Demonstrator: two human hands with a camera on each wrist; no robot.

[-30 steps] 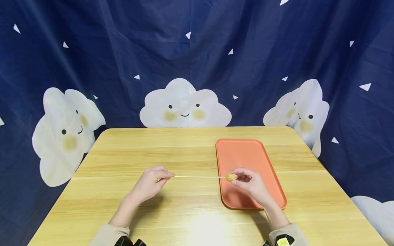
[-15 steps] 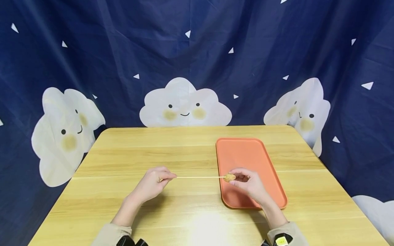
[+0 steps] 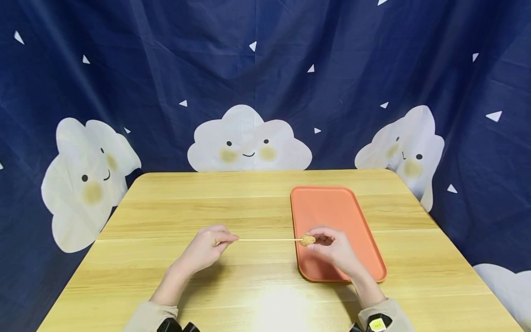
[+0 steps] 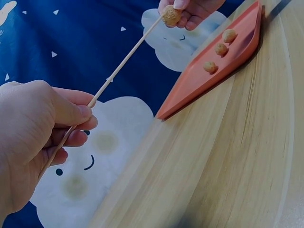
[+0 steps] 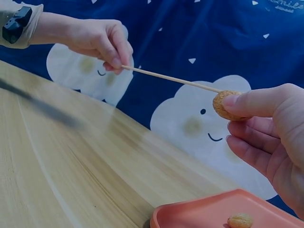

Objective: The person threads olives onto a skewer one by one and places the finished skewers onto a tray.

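Observation:
My left hand (image 3: 209, 246) pinches a thin bamboo skewer (image 4: 124, 61) between thumb and fingers, its rear end running back along the palm. The skewer lies nearly level in the head view, pointing right. At its far end is a golden-brown, rough-skinned meatball (image 5: 227, 105), with the skewer's tip right at its left side. My right hand (image 3: 333, 249) pinches that meatball between thumb and fingertips, above the left part of an orange tray (image 3: 327, 203). On the tray, three more meatballs (image 4: 221, 49) show in the left wrist view; the right hand hides them in the head view.
Under both hands spreads a light wooden table (image 3: 186, 198), with a bright glare at its near edge. A dark blue curtain (image 3: 166, 55) printed with white clouds hangs close behind the table and along its sides.
My right hand has shifted slightly left with the meatball, and my left hand slightly right. The stretch of skewer showing between them is a little shorter. The tray has not moved.

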